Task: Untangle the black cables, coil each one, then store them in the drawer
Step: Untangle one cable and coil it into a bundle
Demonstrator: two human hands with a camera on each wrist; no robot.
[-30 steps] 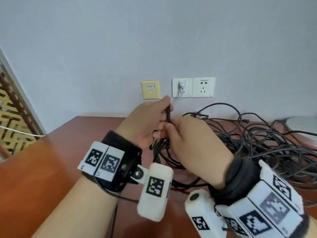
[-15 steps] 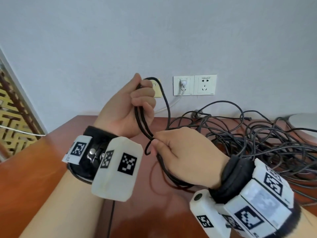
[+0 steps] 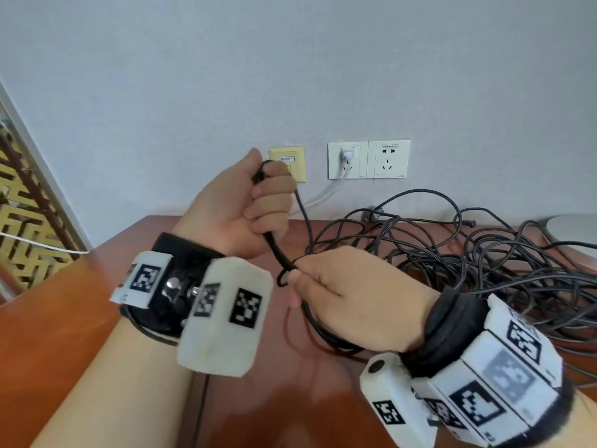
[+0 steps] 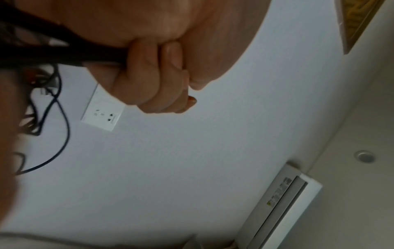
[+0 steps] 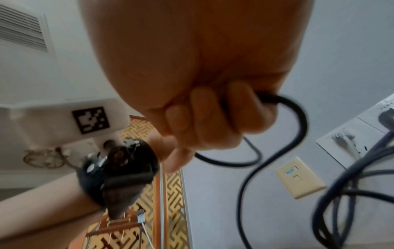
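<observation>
Left hand [image 3: 235,215] fisted around black cable [image 3: 302,208], grip closed on a bunched few turns; strands exit top of fist beside thumb and bottom of fist by little finger. Left wrist view confirms: fingers [image 4: 149,79] curled tight over dark strands running off to the side. Held raised above desk [image 3: 64,318], in front of wall.

Right hand [image 3: 355,295] just below and right of left grip, closed too: thumb and forefinger pinching same cable where it forms a small loop poking out left of fingertips. Right wrist view: fingers [image 5: 213,118] curled, cable [image 5: 298,118] looping out from the fist and back under it. More slack hangs under right palm and curves back toward the pile.

Short taut run of cable between the two grips, angled down from left fist to right pinch.

Tangled cable pile [image 3: 484,270] on desk, right of and behind right hand, still knotted and loose, near wall. One high loop arcs up from pile toward the sockets.

Behind left grip on wall: beige data plate [image 3: 290,156], partly hidden by fist. Right of it, white double socket [image 3: 368,160] with white plug [image 3: 347,155] in left half, white lead dropping behind left fist.

Drawer not in view.
</observation>
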